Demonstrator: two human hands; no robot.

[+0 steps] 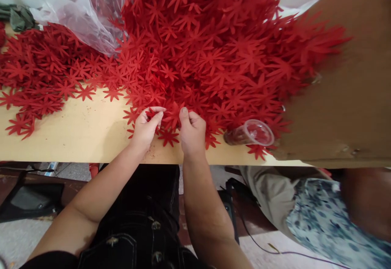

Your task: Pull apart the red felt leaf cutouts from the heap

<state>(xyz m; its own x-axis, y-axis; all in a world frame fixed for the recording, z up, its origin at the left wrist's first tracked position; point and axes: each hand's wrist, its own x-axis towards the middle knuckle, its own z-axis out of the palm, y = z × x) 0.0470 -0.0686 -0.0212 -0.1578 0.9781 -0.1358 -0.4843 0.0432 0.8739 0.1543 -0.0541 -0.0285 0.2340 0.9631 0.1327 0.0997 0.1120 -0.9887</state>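
Both hands are at the front edge of a big heap of red flower-shaped cutouts [214, 57], thin pieces with narrow petals. My left hand [146, 128] pinches thumb against forefinger at the side of one red flower cutout [171, 114]. On its other side my right hand [192, 128] is closed, thumb up, gripping the same piece. Fingers partly cover the cutout, so its full outline is hidden. Just below and between the hands, a single red cutout [168, 137] lies on the pale tabletop [91, 130].
A clear plastic cup [258, 132] lies tipped on its side at right. Brown cardboard [336, 98] covers the table's right end. A clear plastic bag [91, 16] and a smaller red pile [39, 65] are at left. Another person in patterned clothing [330, 216] sits at right.
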